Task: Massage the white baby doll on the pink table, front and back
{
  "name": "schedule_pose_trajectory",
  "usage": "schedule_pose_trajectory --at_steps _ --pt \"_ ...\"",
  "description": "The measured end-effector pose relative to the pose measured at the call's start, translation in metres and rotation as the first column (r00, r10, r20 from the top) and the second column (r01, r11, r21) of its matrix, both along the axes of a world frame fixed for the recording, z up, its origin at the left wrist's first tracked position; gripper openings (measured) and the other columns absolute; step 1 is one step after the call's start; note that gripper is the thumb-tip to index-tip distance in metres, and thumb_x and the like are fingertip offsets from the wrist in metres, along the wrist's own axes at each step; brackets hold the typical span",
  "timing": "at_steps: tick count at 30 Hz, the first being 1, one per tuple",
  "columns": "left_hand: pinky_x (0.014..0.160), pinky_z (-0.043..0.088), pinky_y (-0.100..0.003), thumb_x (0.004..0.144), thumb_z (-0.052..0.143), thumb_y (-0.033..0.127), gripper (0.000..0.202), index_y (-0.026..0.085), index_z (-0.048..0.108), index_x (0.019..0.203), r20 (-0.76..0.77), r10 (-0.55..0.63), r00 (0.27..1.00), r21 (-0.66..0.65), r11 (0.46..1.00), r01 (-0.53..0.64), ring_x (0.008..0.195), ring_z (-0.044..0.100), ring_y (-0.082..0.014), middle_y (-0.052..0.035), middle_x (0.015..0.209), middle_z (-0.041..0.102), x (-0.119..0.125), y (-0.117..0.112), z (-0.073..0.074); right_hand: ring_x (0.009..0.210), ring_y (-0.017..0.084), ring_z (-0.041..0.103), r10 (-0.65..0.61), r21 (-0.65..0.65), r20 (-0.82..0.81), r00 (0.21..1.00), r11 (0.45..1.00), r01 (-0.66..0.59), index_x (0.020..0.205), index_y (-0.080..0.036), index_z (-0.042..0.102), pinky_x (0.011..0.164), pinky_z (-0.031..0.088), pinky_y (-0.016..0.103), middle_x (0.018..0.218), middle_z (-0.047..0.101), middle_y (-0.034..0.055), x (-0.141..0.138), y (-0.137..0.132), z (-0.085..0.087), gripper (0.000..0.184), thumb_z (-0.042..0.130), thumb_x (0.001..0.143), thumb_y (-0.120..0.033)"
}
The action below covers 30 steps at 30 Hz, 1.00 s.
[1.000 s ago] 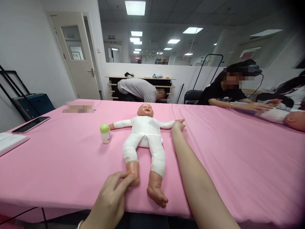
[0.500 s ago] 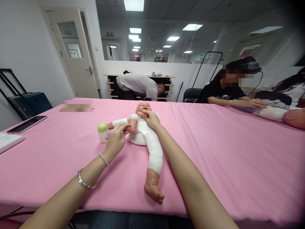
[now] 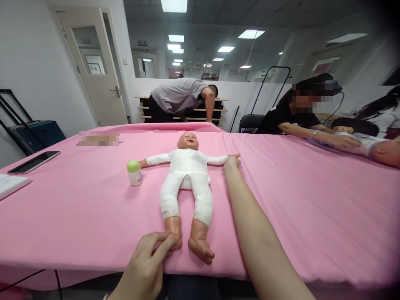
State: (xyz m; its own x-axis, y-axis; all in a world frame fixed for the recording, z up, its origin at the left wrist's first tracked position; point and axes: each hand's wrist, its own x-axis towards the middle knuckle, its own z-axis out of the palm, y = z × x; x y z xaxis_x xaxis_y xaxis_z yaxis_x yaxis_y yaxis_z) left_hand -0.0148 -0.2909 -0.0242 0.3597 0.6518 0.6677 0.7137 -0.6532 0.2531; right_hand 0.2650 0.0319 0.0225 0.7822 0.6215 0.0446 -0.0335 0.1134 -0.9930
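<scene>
A baby doll (image 3: 189, 160) with a white cloth body lies on its back on the pink-covered table (image 3: 275, 200), head away from me, arms spread and both legs straight toward me. My left hand (image 3: 150, 254) is closed on the doll's foot at the left, near the table's front edge. Out at the doll's arm on the right, my right hand (image 3: 233, 161) is closed around the doll's hand, whose fingertips poke out beyond mine. A small white bottle with a green cap (image 3: 134, 173) stands beside the doll's other hand.
A dark tablet (image 3: 34, 161) and a white box (image 3: 12, 186) lie at the left edge. At the right, a person in black (image 3: 300, 112) handles another doll (image 3: 386, 151). Behind the table a person in grey (image 3: 181, 98) bends over, and the cloth's far edge is raised there.
My left hand has brought the doll's bent leg down toward me until it is straight. My right hand has moved from the doll's chest out to the right, and that arm is now stretched sideways.
</scene>
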Motion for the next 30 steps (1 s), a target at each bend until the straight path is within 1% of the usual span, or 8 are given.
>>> schedule_pose_trajectory --at_steps 4,7,12,16,20,24,27,30 --pt "0.080 0.052 -0.027 0.083 0.040 0.001 0.040 0.021 0.055 0.115 0.107 0.082 0.991 0.094 0.991 -0.092 0.094 0.058 -0.0150 -0.0076 0.102 0.058 0.004 0.020 0.019 0.088 0.014 0.060 -0.018 0.090 -0.003 1.000 0.996 0.018 0.102 -0.012 0.052 0.079 0.048 0.024 0.101 0.062 0.0094 -0.024 -0.003 0.023 0.026 0.046 0.081 -0.027" --pt "0.081 0.051 -0.027 0.083 0.045 0.002 0.037 0.022 0.057 0.111 0.215 0.127 0.968 0.149 0.976 -0.161 0.096 0.058 -0.0152 -0.0054 0.102 0.059 0.004 0.049 0.049 0.092 0.012 0.060 0.183 0.275 0.179 0.967 0.934 -0.228 0.103 -0.012 0.054 0.086 0.046 0.023 0.106 0.062 0.0083 -0.050 -0.004 0.040 0.036 0.058 0.068 -0.013" --pt "0.081 0.052 -0.028 0.080 0.043 -0.002 0.033 0.020 0.060 0.099 0.280 0.083 0.956 0.072 0.992 -0.107 0.094 0.059 -0.0145 -0.0033 0.100 0.061 0.002 0.115 0.077 0.105 0.021 0.057 0.598 0.007 0.646 0.474 0.616 -0.787 0.095 -0.014 0.064 0.096 0.042 0.034 0.107 0.064 0.0075 -0.091 -0.014 0.037 0.038 0.065 0.058 -0.010" --pt "0.081 0.052 -0.031 0.078 0.043 -0.003 0.034 0.019 0.060 0.099 0.288 0.099 0.952 0.000 0.995 -0.103 0.094 0.059 -0.0155 -0.0036 0.100 0.063 -0.001 0.145 0.073 0.112 0.024 0.054 0.598 -0.219 0.769 0.225 0.577 -0.787 0.092 -0.016 0.068 0.100 0.038 0.038 0.106 0.066 0.0058 -0.102 -0.023 0.029 0.033 0.065 0.059 -0.010" --pt "0.079 0.052 -0.031 0.083 0.045 0.005 0.027 0.020 0.059 0.101 0.263 0.081 0.961 0.025 0.996 -0.091 0.093 0.059 -0.0160 -0.0044 0.101 0.061 -0.007 0.122 0.071 0.108 0.018 0.056 0.579 -0.041 0.683 0.446 0.640 -0.767 0.103 -0.017 0.063 0.096 0.041 0.031 0.112 0.063 0.0052 -0.091 -0.017 0.030 0.038 0.062 0.066 -0.014" --pt "0.073 0.052 -0.026 0.087 0.041 0.008 0.031 0.022 0.057 0.108 0.146 0.027 0.989 -0.004 1.000 -0.026 0.086 0.058 -0.0145 -0.0054 0.096 0.057 -0.014 0.067 0.058 0.090 0.013 0.059 0.245 0.110 0.318 0.916 0.950 -0.292 0.108 -0.012 0.055 0.083 0.046 0.024 0.104 0.064 0.0073 -0.052 -0.005 0.022 0.033 0.051 0.078 -0.024" --pt "0.069 0.052 -0.023 0.086 0.040 0.007 0.035 0.023 0.055 0.113 0.069 -0.034 0.997 -0.092 0.995 0.040 0.083 0.058 -0.0138 -0.0059 0.092 0.057 -0.014 0.030 0.040 0.098 0.015 0.057 0.014 0.005 0.135 0.991 1.000 -0.015 0.114 -0.006 0.048 0.084 0.045 0.025 0.112 0.058 0.0163 -0.015 -0.003 0.007 0.038 0.031 0.087 -0.026" --pt "0.066 0.052 -0.022 0.085 0.043 0.009 0.033 0.023 0.055 0.113 -0.008 -0.093 0.996 -0.110 0.990 0.091 0.078 0.059 -0.0138 -0.0058 0.089 0.060 -0.011 0.010 0.029 0.102 0.021 0.055 -0.017 -0.072 0.110 0.994 0.997 0.025 0.109 0.000 0.048 0.084 0.044 0.032 0.111 0.054 0.0256 0.005 -0.010 -0.007 0.044 0.016 0.088 -0.023"
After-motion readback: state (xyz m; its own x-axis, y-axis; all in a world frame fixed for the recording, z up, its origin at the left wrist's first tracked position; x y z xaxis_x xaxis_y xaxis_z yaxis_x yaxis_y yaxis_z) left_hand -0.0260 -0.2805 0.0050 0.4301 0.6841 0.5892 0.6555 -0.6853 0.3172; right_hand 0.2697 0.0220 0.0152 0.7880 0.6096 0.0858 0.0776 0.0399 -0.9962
